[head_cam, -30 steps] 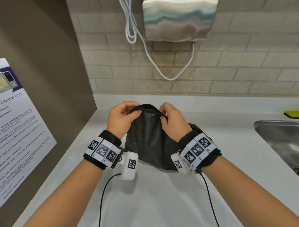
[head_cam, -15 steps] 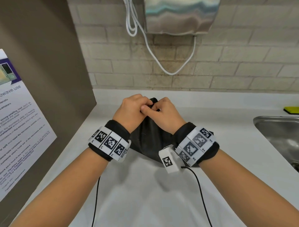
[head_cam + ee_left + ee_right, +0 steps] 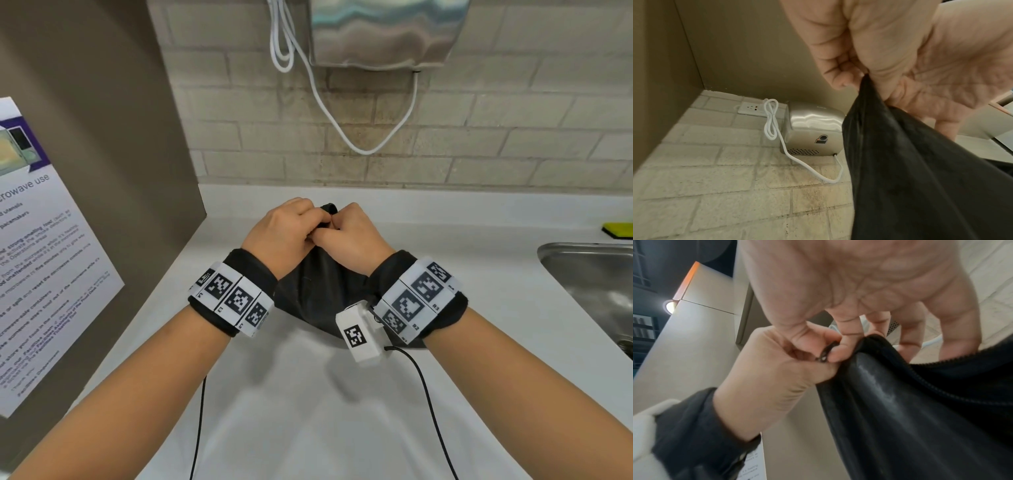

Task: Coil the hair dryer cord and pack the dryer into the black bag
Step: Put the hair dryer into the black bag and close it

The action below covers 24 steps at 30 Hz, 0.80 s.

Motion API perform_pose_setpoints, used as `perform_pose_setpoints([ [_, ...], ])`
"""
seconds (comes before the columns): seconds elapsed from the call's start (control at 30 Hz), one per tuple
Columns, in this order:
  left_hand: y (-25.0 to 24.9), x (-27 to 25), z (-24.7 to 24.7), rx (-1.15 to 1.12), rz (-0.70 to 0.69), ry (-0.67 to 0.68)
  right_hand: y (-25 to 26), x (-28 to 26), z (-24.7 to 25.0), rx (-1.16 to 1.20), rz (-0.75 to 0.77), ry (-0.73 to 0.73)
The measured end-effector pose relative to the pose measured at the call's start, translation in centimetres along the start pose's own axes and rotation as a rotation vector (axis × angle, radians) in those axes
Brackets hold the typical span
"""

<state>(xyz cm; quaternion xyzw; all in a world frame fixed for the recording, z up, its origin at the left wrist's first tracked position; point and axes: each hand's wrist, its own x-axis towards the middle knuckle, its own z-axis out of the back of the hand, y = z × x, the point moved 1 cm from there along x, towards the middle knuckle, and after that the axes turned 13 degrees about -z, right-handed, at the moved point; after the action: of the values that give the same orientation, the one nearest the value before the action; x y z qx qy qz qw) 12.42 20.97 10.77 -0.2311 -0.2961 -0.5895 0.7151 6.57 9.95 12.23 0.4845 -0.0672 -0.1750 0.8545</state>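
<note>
The black bag (image 3: 310, 287) stands on the white worktop (image 3: 308, 404) toward its back edge, a little left of the middle, and its upper end is lifted and gathered between the 2 hands. The left hand (image 3: 279, 238) has its fingers curled tightly around the bunched top corner of the bag, as the left wrist view shows, where the dark cloth comes out from the closed fist. The right hand (image 3: 349, 241) touches the left one; its thumb and first finger pinch the small zipper pull (image 3: 827, 353) at the end of the zipper (image 3: 931, 369), and the other fingers (image 3: 955, 331) are bent over the far side of the bag's edge. The zipper line looks closed along the part that is visible (I cannot tell for the rest). The hair dryer itself is not visible. On the brick wall behind the worktop hangs a metal hand dryer (image 3: 387, 31) with a white cable (image 3: 342, 113) looping under it. A steel sink (image 3: 592, 291) is set at the right edge of the worktop, and a printed notice (image 3: 41, 260) is on the panel at the left.
</note>
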Motion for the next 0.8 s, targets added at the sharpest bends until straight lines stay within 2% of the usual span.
perform_pose_setpoints([
  [0.17, 0.0, 0.2, 0.4, 0.057, -0.035, 0.070, -0.3, 0.1, -0.4, -0.046, 0.005, -0.027],
  [0.23, 0.3, 0.3, 0.6, 0.032, -0.004, 0.080, -0.5, 0.0, -0.3, -0.065, 0.009, -0.025],
  [0.33, 1.2, -0.2, 0.5, -0.155, 0.136, 0.039, -1.0, 0.0, 0.7, -0.099, 0.042, -0.050],
  [0.4, 1.4, -0.7, 0.1, -0.245, 0.174, 0.004, -1.6, 0.0, 1.6, -0.147, 0.039, -0.087],
  [0.5, 1.2, -0.9, -0.5, -0.286, 0.169, -0.015, -2.4, -0.1, 2.5, -0.199, 0.039, -0.109],
  [0.67, 0.9, -0.5, -1.0, -0.319, 0.186, -0.127, -1.9, -0.2, 2.6, -0.135, 0.104, -0.102],
  [0.8, 0.5, -0.1, -0.9, -0.289, 0.138, -0.109, -1.0, -0.1, 1.9, -0.147, 0.166, -0.125],
])
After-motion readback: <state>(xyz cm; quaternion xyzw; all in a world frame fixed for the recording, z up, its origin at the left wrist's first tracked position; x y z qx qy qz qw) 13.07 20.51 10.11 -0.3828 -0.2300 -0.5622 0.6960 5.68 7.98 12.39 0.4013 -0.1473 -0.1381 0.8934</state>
